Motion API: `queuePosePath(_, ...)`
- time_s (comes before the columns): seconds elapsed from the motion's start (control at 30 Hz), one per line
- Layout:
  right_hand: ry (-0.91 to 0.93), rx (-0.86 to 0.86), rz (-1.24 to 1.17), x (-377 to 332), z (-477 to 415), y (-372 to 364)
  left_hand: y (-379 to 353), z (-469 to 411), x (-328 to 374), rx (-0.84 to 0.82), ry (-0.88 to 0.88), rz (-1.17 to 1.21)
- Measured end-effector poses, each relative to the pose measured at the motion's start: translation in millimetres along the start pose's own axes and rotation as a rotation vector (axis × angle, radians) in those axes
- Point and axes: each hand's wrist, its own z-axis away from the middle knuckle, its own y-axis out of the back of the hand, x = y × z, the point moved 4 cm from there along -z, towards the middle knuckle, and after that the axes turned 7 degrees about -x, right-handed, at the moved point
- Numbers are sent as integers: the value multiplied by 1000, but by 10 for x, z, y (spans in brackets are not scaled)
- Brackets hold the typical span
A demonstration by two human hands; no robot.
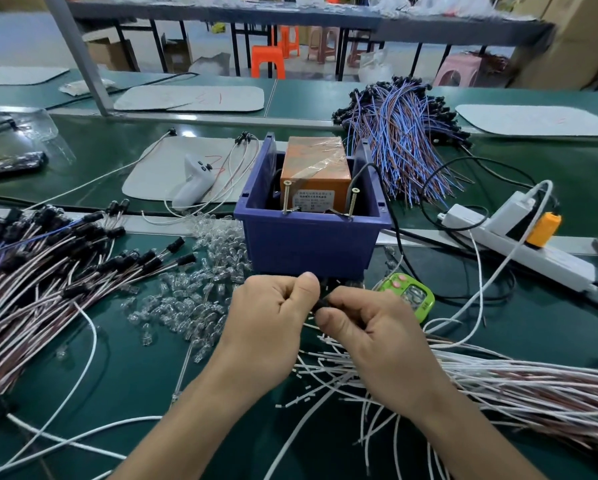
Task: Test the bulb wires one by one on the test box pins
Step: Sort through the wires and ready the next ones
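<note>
Hands meet just in front of the blue plastic bin: the left hand and the right hand each pinch a small black bulb socket between thumb and curled forefinger. It is held low over the green bench, near the pins but not yet at them. Whether a bulb sits in it is hidden by the thumbs. To do this step well, I judge, the grip should stay on the insulated body, and each bare wire end should land on its own pin without bridging the pair. One orange tape-wrapped test box stands in the bin, and two brass screws lean up at its front rim as pins. One socket is in hand. The loose clear glass bulbs, the white wires on the right and the black-socketed wires on the left are too many to count.
</note>
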Motion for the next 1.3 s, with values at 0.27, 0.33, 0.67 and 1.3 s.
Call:
queuePosePath(0.27, 43, 74, 95, -20, 39, 28, -237, -45, -128, -94, 380, 597)
queuePosePath(0.33, 13, 51, 85, 17, 30, 22, -150, -51, -125, -40, 240, 372)
queuePosePath(0.67, 42, 44, 82, -13, 42, 20, -142, -77, -119, -84, 323, 549)
queuePosePath(1.3, -121, -192, 277, 114, 60, -74, -108, -180, -242, 42, 234, -263)
